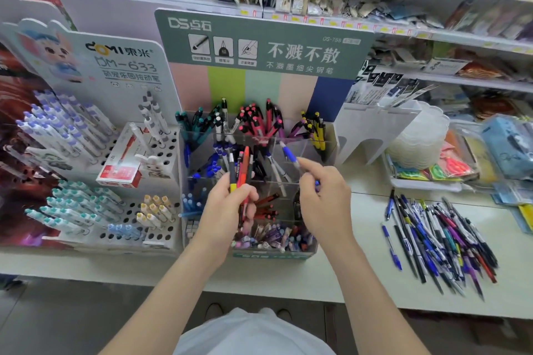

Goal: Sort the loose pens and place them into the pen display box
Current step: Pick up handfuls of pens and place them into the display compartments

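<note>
we see both hands over the pen display box (271, 254), which sits on the white bench (360, 274) w/ its green header card at the back.

left hand (227, 204): fingers curled round a small bundle of pens (240, 167), red, black and one w/ a yellow grip. bundle stands near upright, long axis running near-to-far, upper ends fanning out above the fist over the box's mid compartmts, lower ends showing under the palm.

right hand (323, 199): thumb and forefinger pinch one end of a blue pen (289, 154), other fingers loosely bent. the pen's long axis runs diagonal, free end pointing up-left toward the back of the box, over the right-hand compartmts. can't tell if that end is tip or cap.

box's back row holds teal, white, pink, purple and yellow pens, standing and leaning in clusters; blue ones in the row in front.

loose pens (441, 239) lie in a flat heap on the bench, well to the right of the box, apart from both hands. most lie roughly parallel, long axes slanting from far-left to near-right. mixed blue, black, purple, red.

left of the box: a white peg stand (161, 153) w/ a red pen carton (119, 170) lying on it.
</note>
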{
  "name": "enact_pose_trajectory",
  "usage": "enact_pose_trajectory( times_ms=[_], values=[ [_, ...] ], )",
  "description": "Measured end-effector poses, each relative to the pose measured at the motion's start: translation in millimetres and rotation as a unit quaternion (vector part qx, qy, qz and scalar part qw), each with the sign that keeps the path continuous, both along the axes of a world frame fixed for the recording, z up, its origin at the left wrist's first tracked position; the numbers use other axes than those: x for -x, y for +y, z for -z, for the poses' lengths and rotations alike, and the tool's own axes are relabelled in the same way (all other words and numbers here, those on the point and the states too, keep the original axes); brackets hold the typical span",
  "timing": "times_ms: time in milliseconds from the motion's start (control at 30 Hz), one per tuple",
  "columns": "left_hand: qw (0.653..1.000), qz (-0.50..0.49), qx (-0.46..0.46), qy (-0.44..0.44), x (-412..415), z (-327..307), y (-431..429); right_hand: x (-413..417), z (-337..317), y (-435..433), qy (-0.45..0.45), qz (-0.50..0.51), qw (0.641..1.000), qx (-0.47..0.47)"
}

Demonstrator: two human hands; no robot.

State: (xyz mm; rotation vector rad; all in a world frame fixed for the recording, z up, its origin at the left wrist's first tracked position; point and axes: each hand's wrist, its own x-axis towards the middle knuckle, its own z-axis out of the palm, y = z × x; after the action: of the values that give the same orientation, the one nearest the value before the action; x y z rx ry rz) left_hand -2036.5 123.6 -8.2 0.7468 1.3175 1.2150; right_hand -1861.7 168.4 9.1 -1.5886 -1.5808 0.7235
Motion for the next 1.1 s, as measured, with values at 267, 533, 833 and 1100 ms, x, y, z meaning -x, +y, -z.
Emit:
enact_pose_trajectory(
  times_ms=[267, 533, 833, 1100],
  values=[
    [0.968, -0.245, -0.008, -0.049, 21.1, -0.6, 0.2, 37.0, -4.0, -1.0, 0.134, -0.076, 0.987, -0.033],
    [0.952, -0.301, 0.039, -0.02, 36.3, 6.1, -3.2, 78.5, -5.5, 15.6, 0.118, -0.133, 0.979, -0.098],
    [0.956, -0.291, 0.023, -0.033, 58.0, 3.6, -4.3, 128.3, 7.8, 31.8, -0.081, -0.229, 0.948, -0.208],
    [0.979, -0.196, -0.008, -0.049, 68.0, -4.8, -9.0, 133.2, 20.2, 27.0, -0.375, -0.174, 0.891, -0.189]
  ],
)
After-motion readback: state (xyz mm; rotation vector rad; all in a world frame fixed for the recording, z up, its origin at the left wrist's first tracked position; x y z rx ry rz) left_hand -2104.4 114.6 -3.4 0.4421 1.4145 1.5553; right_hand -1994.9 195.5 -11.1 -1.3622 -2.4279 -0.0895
